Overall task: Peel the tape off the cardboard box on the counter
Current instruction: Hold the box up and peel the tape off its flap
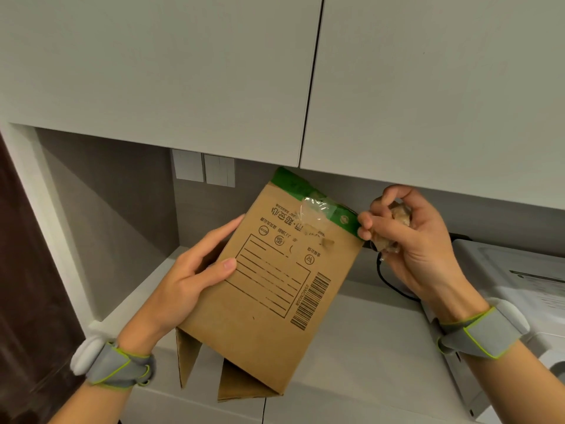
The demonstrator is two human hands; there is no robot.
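Against the cardboard box we see the left hand gripping its side, the right hand closing its fingers round crumpled tape at the far corner.

Cardboard box, code 25MCM308 beside barcode, upside-down Chinese print unreadable

The left hand grips the tilted cardboard box above the table; the right hand, holding wadded tape, pinches the box's green-edged corner.
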